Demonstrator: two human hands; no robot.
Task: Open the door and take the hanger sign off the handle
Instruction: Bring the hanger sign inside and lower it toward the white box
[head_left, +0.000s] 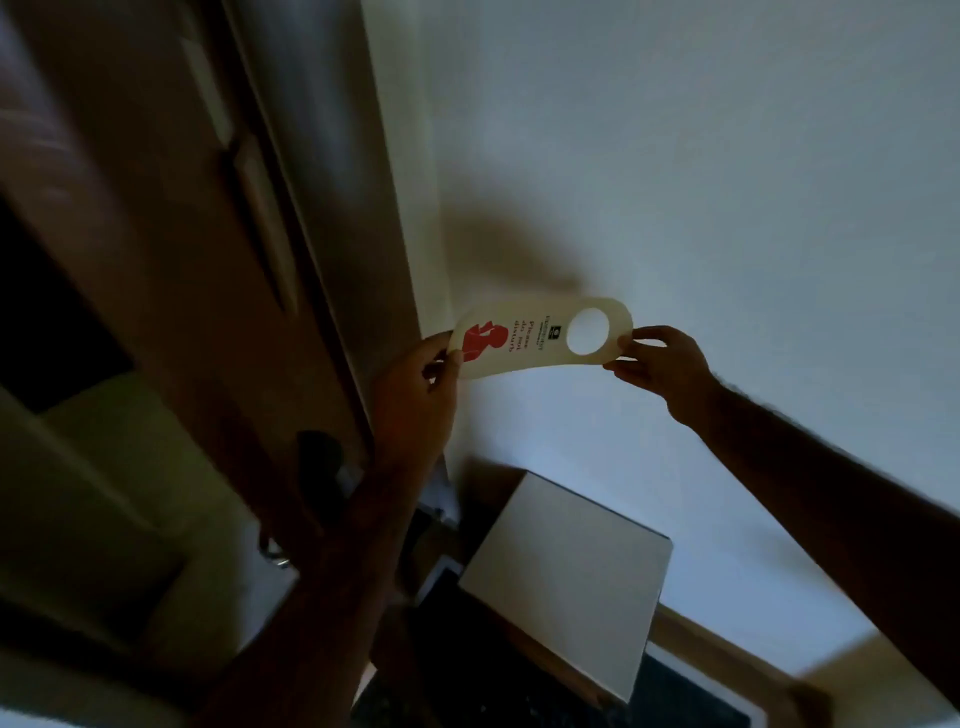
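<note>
A cream hanger sign (530, 338) with a red figure, red lettering and a round hole is held sideways in front of the white wall. My left hand (415, 400) pinches its end with the red figure. My right hand (662, 366) pinches the end by the hole. The sign is off the door handle. The brown door (171, 249) stands at the left, seen edge-on. A dark handle (319, 462) sticks out from it, partly behind my left forearm.
A white wall (701, 182) fills the right side. Below my hands stands a white box-like surface (571, 582) on dark furniture. A light wooden strip (727, 644) runs along the lower right. A pale surface (104, 493) lies at the lower left beyond the door.
</note>
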